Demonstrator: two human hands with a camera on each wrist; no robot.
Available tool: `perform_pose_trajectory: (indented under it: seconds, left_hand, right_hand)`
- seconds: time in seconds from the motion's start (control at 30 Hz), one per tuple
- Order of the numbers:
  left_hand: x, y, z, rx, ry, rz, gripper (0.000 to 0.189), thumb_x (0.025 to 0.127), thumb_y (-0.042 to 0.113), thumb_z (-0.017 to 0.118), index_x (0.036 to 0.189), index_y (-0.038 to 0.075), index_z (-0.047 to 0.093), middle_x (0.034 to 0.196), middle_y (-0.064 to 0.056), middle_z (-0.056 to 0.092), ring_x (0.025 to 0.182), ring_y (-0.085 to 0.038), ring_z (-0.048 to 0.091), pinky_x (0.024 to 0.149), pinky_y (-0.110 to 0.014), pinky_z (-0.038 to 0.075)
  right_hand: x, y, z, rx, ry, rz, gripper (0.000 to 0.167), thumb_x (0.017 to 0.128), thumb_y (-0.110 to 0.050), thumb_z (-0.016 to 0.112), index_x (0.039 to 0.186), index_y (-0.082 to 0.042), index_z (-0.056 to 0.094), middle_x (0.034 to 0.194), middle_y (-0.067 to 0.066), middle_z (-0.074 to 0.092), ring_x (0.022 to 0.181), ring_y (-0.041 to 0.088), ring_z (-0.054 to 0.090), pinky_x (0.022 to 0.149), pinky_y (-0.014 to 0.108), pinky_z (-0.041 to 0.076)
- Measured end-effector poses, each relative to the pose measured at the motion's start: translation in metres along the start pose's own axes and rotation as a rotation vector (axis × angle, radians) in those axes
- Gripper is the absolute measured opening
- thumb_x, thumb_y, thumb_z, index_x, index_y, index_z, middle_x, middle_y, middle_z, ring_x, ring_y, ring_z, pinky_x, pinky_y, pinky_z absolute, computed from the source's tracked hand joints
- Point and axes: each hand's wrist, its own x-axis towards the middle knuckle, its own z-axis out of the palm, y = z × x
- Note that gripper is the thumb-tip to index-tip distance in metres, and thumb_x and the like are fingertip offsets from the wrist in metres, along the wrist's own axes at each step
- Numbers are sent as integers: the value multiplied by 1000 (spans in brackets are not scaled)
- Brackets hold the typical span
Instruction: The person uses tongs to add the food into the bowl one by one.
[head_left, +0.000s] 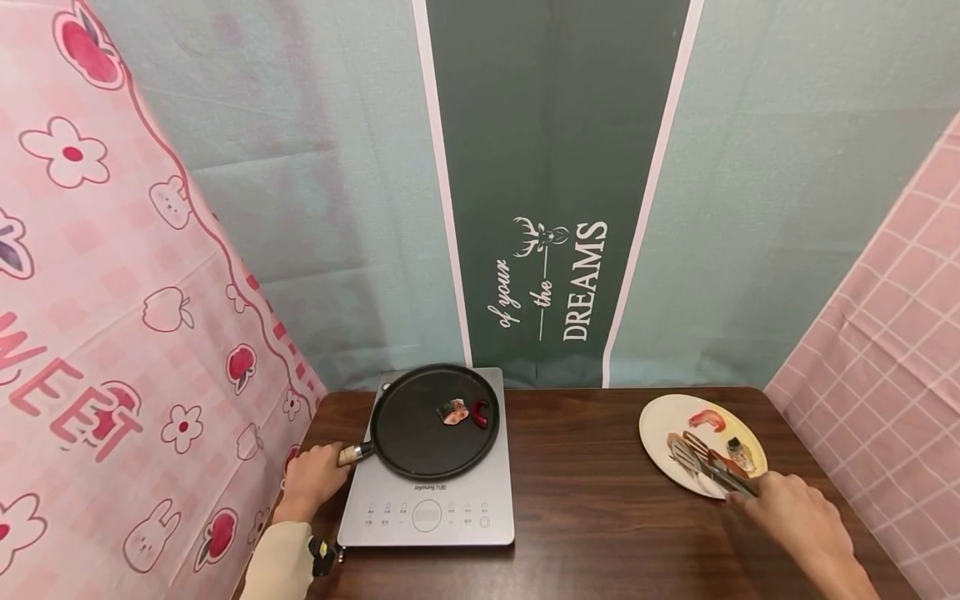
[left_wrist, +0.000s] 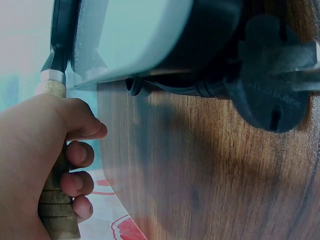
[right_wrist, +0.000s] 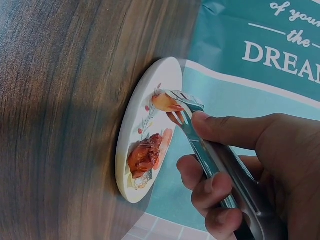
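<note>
Pan handle: A left hand wraps its fingers around the wooden grip of a black pan.
Pan: It sits on a silver cooktop, a fish-like piece and a curved dark-red piece lying side by side toward its right edge.
Tongs: A right hand grips metal tongs, their tips around a pale orange piece above the plate; whether they press on it firmly cannot be told.
Plate: Well apart from the cooktop, a pale plate bears a shrimp, a glossy brown piece and a dark-topped piece.
In the way: From the head view, the tongs cross the plate, covering part of the brown piece, and the right hand overlaps the near rim. Bare tabletop lies between plate and cooktop.
Cooktop edge: A dark, blurred fitting shows below it in the left wrist view, its nature unclear; a black wrist item sits by a cream sleeve.
Backdrop: Lettered green cloth hangs behind, flanked by pink fruit-print cloth and pink grid cloth.
</note>
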Motion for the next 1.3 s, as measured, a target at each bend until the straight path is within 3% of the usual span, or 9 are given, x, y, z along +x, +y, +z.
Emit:
perform_pose_trajectory:
  seconds: [0.67, 1.07, 1.3]
  left_hand:
    - [0, -1, 3, 5, 1, -7, 19, 89, 23, 79, 93, 6, 70, 80, -15, 72, 69, -40, 69, 61, -55, 52]
    - [0, 0, 1, 4, 6, -7, 20, 90, 23, 80, 92, 6, 69, 79, -15, 71, 69, -41, 70, 61, -56, 51]
    - [0, 0, 1, 1, 13, -7, 19, 90, 23, 79, 92, 7, 69, 79, -15, 72, 70, -41, 70, 62, -56, 51]
  right_hand:
    - [1, 0, 0, 6, 15, -2, 52, 96, -43, 73, 122, 2, 74, 95, 38, 69, 70, 52, 66, 54, 58, 45]
    - [2, -2, 0, 4, 88, -38, 43, 96, -38, 75, 120, -2, 76, 92, 36, 70, 68, 53, 65, 52, 58, 43]
    - [4, -4, 0, 6, 81, -40, 46, 97, -41, 74, 121, -3, 76, 96, 36, 71, 72, 55, 66, 54, 59, 44]
